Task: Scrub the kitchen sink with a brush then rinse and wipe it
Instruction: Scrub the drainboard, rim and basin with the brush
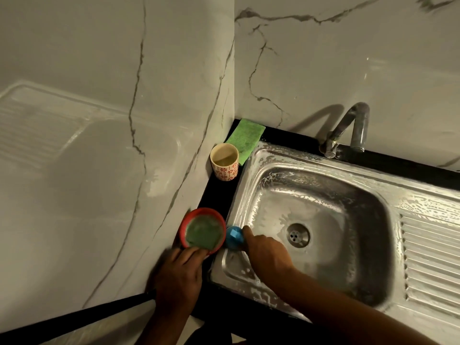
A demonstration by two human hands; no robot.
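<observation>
Step 1, scrubbing: my right hand (266,252) grips the brush (234,235) at the sink's (348,220) left rim. My left hand (179,272) holds the bowl (183,226) just left of the sink. Next, probably: firm strokes along the rim.

Patterned cup (224,161), red tub (199,210), black counter (211,192)

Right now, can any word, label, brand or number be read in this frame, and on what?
None readable.
The cup bears only a red flower pattern, no letters.
The tub, brush, cloth, sink and tap show no print or label from this view.
</observation>
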